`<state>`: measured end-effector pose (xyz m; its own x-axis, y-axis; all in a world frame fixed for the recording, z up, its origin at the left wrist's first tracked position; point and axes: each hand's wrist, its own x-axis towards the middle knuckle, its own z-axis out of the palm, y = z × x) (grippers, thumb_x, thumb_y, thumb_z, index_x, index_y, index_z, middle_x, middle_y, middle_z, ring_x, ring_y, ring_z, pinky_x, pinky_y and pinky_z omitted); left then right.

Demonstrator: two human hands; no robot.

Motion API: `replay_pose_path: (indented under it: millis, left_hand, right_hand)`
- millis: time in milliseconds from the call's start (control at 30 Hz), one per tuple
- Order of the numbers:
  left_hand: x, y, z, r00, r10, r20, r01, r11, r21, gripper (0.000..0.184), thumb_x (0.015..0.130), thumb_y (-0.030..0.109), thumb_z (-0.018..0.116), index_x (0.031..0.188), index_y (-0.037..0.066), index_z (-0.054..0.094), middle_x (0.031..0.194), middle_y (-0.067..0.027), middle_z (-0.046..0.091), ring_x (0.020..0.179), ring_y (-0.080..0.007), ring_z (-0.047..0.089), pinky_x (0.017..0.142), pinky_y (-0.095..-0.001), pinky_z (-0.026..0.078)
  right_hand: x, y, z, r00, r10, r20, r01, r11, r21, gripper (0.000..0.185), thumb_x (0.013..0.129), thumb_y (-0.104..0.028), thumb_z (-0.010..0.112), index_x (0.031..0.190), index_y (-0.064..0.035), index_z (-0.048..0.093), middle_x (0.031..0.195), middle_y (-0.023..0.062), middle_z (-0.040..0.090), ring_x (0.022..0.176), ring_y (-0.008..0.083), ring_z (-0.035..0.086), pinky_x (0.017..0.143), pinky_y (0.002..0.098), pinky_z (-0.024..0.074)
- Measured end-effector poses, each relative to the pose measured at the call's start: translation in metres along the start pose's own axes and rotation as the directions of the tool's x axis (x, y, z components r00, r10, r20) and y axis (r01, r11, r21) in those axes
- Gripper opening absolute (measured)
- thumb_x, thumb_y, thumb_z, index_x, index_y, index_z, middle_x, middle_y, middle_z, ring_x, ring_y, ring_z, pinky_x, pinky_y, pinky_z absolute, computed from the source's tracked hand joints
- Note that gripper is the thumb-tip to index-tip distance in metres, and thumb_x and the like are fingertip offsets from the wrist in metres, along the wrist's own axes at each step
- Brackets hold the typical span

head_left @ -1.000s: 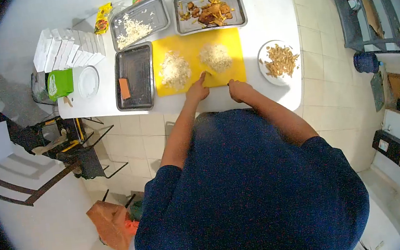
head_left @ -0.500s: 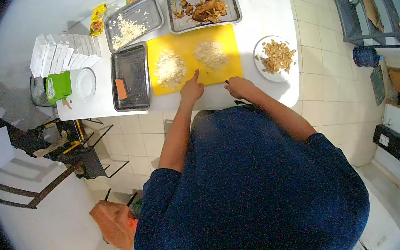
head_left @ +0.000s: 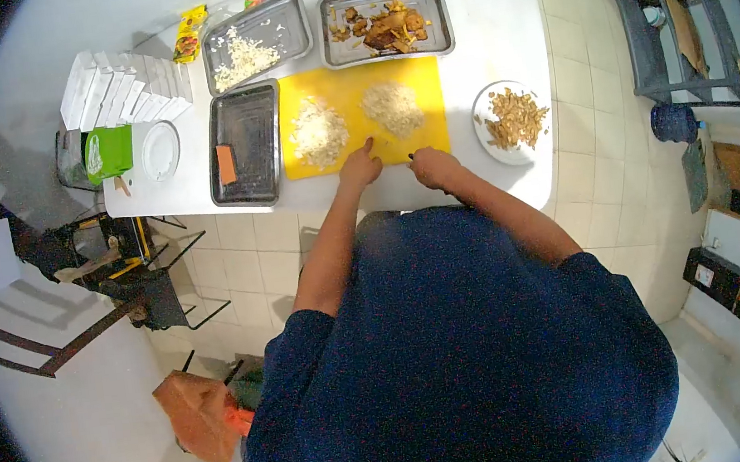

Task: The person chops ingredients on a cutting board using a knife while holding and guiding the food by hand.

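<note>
A yellow cutting board (head_left: 365, 147) lies at the table's front edge, bearing a left pile of pale chopped food (head_left: 320, 133) and a right pile (head_left: 393, 109). My left hand (head_left: 360, 168) is at the board's front edge, its index finger stretched towards the gap between the piles and the other fingers curled. To its right, my right hand (head_left: 433, 170) is closed around a small dark object (head_left: 411, 157), perhaps a knife handle; no blade can be made out.
Left of the board is a dark tray (head_left: 243, 145) with an orange-brown block. Behind are a tray of pale pieces (head_left: 283, 31) and a tray of browned food (head_left: 449, 39). A plate of brown strips (head_left: 517, 159) stands right; white boxes (head_left: 99, 93) stand far left.
The camera view has shifted slightly. My right hand has moved a little left, closer to my left hand, still closed. Both piles remain on the board.
</note>
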<state>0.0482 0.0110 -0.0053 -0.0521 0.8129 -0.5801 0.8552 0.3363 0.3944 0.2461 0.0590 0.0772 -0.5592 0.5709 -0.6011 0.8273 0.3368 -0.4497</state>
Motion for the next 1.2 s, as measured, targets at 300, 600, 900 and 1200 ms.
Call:
replay_pose_path:
  millis: [300,600,900,1200]
  left_hand:
    - [-0.001,0.016,-0.015,0.988,-0.137,0.075,0.146,0.981,-0.131,0.070,0.075,0.019,0.048,0.143,0.013,0.034,0.119,-0.0238,0.058,0.112,-0.0359,0.056,0.095,-0.0433,0.045]
    - [0.012,0.008,-0.005,0.997,-0.054,0.057,0.063,0.985,-0.159,0.072,0.075,0.019,0.049,0.143,0.005,0.030,0.111,-0.0285,0.060,0.104,-0.0399,0.059,0.091,-0.0448,0.046]
    - [-0.021,0.014,-0.003,0.999,-0.019,0.045,0.021,0.998,-0.051,0.084,0.077,0.018,0.053,0.148,0.006,0.011,0.106,-0.0307,0.060,0.097,-0.0404,0.061,0.086,-0.0457,0.048]
    - [-0.026,0.008,0.017,0.997,-0.001,-0.076,0.007,0.997,0.082,0.081,0.076,0.017,0.053,0.149,0.013,0.017,0.094,-0.0228,0.065,0.084,-0.0380,0.064,0.076,-0.0466,0.050]
  right_hand:
    - [0.016,0.015,0.042,0.983,-0.089,-0.161,0.085,0.996,-0.027,0.031,0.092,-0.025,0.046,0.091,0.0031,0.060,0.088,0.0229,0.065,0.081,0.0407,0.064,0.071,0.0488,0.0513]
    - [0.013,0.020,0.043,0.989,-0.025,-0.145,0.022,1.000,-0.020,0.026,0.091,-0.020,0.046,0.091,0.0028,0.058,0.087,0.0250,0.064,0.080,0.0406,0.064,0.070,0.0500,0.0511]
    - [-0.024,0.024,0.012,0.995,0.088,-0.039,-0.083,0.990,0.115,0.035,0.092,-0.030,0.049,0.095,0.0037,0.060,0.092,0.0267,0.064,0.085,0.0406,0.064,0.075,0.0497,0.0508]
    - [-0.013,0.010,0.011,0.993,0.119,0.009,-0.119,0.991,0.055,0.038,0.093,-0.033,0.049,0.100,0.0029,0.059,0.097,0.0267,0.064,0.091,0.0410,0.063,0.080,0.0500,0.0498]
